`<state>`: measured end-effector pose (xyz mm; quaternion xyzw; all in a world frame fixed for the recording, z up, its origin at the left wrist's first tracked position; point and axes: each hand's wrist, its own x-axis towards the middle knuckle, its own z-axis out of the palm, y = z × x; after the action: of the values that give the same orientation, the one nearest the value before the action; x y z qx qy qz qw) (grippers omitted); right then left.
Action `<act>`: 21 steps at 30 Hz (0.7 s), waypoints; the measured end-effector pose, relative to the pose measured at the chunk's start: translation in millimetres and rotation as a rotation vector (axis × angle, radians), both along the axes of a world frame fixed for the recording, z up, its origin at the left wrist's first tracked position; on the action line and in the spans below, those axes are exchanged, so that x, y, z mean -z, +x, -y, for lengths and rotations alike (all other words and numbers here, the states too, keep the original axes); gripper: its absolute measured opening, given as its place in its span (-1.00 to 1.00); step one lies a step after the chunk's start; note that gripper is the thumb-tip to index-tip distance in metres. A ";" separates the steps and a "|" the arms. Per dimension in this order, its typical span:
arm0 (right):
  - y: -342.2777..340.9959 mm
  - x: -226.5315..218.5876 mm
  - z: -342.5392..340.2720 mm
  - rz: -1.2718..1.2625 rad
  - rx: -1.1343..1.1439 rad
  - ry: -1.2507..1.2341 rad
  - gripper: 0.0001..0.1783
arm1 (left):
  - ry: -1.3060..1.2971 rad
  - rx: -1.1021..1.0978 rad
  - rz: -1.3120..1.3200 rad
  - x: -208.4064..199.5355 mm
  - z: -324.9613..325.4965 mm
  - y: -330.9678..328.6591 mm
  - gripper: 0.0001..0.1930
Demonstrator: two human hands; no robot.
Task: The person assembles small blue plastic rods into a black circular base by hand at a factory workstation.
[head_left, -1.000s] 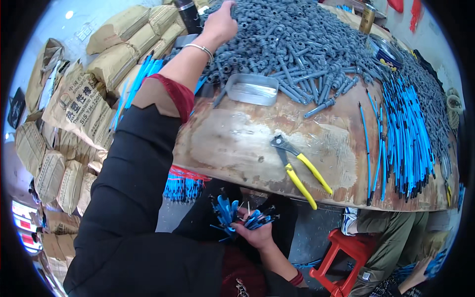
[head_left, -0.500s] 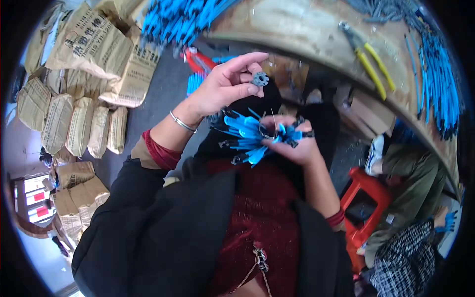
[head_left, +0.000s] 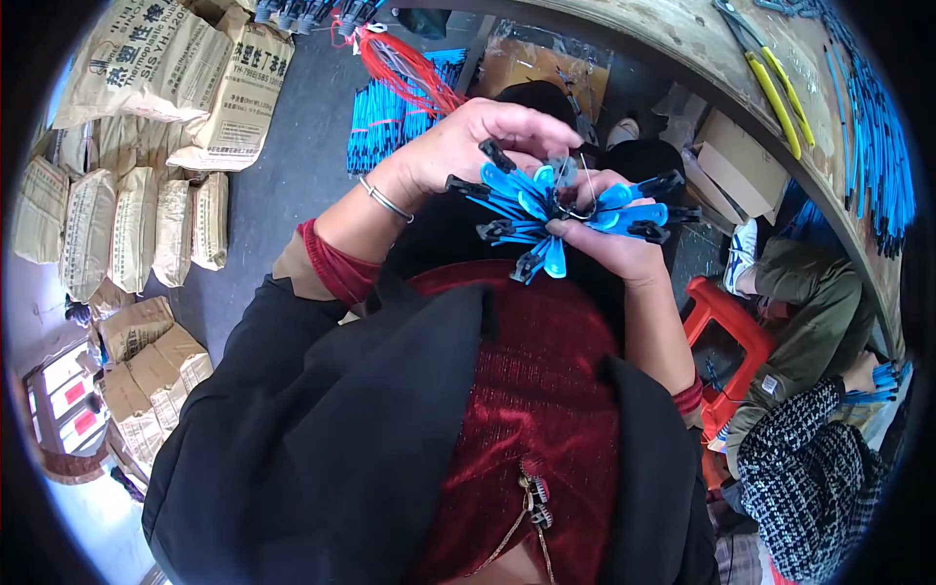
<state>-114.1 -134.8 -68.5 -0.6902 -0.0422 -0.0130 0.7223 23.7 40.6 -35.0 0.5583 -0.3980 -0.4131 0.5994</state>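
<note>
My right hand (head_left: 624,244) is closed around a bundle of blue plastic strips (head_left: 526,234) with black ends. The strips fan outward like spokes around a thin wire ring (head_left: 588,207). My left hand (head_left: 478,146) reaches over the far side of the bundle, its fingers bent around a small grey notched disc (head_left: 563,170). This disc sits close above the wire ring; whether they touch I cannot tell. Parts of both hands' fingers are hidden behind the strips.
Yellow-handled pliers (head_left: 777,97) and a pile of blue strips (head_left: 873,161) lie on the worktable (head_left: 673,34). Red strands (head_left: 409,73) and more blue strips (head_left: 380,127) are beyond my left hand. Paper sacks (head_left: 136,219) stand left. A co-worker's hand (head_left: 860,373) and a red stool (head_left: 726,336) are at right.
My left hand has brought the grey disc down and right, from apart to right over the bundle. The bundle in my right hand has moved up and right, its strips spread wider.
</note>
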 end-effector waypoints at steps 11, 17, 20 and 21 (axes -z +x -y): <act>2.3 -3.4 0.5 -0.026 0.144 -0.048 -0.59 | -0.059 0.209 0.087 -17.3 27.3 23.4 -0.48; 1.6 -2.7 3.1 -0.118 0.135 -0.007 -0.59 | -0.106 0.196 0.046 -15.4 29.2 23.5 -0.53; 4.2 -1.9 2.5 -0.092 0.163 0.030 -0.57 | -0.128 0.194 0.248 -12.5 32.1 26.4 -0.63; 5.1 -4.2 0.6 -0.087 0.192 0.039 -0.55 | -0.130 0.194 0.250 -10.8 32.6 29.2 -0.63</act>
<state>-109.1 -135.4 -64.4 -0.6769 0.0556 -0.0530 0.7321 52.9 8.0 -24.2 0.5246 -0.5473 -0.3696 0.5373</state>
